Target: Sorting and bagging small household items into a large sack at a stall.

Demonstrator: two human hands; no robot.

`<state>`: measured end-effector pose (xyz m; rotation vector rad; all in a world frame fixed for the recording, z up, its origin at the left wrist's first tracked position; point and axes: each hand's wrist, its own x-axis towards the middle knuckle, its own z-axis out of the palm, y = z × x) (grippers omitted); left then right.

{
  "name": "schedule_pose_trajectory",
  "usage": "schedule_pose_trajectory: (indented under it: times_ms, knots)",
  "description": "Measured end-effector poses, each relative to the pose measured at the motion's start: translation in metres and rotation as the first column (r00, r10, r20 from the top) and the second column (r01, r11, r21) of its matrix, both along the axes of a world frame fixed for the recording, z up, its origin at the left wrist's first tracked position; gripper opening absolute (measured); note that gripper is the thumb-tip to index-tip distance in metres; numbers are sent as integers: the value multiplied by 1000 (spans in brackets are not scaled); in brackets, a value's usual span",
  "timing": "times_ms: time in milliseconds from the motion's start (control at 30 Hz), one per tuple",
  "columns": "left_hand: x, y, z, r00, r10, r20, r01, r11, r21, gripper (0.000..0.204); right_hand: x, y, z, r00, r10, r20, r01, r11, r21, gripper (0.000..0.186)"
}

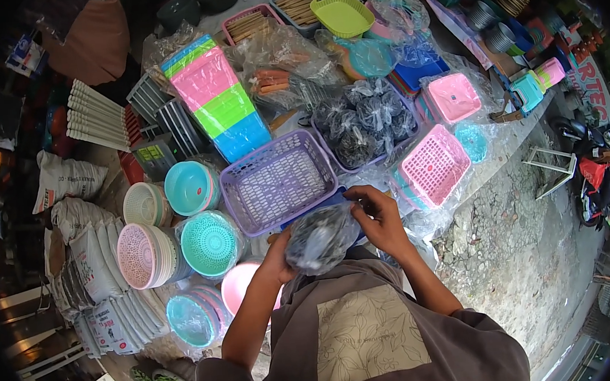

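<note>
In front of my chest is a clear plastic bag filled with dark, blackish contents that I cannot make out. My left hand grips its left side, the fingers partly hidden behind it. With curled fingers, my right hand pinches the bag's upper right edge. Just beyond the hands sits a purple plastic basket with slotted walls and nothing in it. A second purple basket, to its right, holds several similar dark knotted bags. Something blue shows partly beneath the held bag.
Stacked round baskets and a turquoise basin stack stand at left. Colourful wrapped containers rise behind. Pink wrapped baskets are at right, beside concrete ground. White sacks are piled far left; a motorcycle stands far right.
</note>
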<state>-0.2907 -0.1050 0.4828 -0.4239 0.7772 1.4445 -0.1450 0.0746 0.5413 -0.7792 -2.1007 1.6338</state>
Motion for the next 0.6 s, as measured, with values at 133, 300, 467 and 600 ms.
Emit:
schedule_pose_trajectory:
  times_ms: [133,300,467,600]
  knots:
    - [6,8,35,935,175,-308,-158,984,81,26,5,1,-66,998,35,-61,-51,955,-292,21]
    - [11,14,25,758,65,-650,-91,996,-7,22,7,-6,-93,973,-44,-229,-158,596,-787,33]
    - [12,36,14,665,-64,-744,-13,995,-96,20,10,9,-105,986,-159,-55,7,362,-932,33]
    - [5,72,-13,711,41,-702,-93,995,-35,27,8,29,-130,984,-168,59,148,585,-798,27]
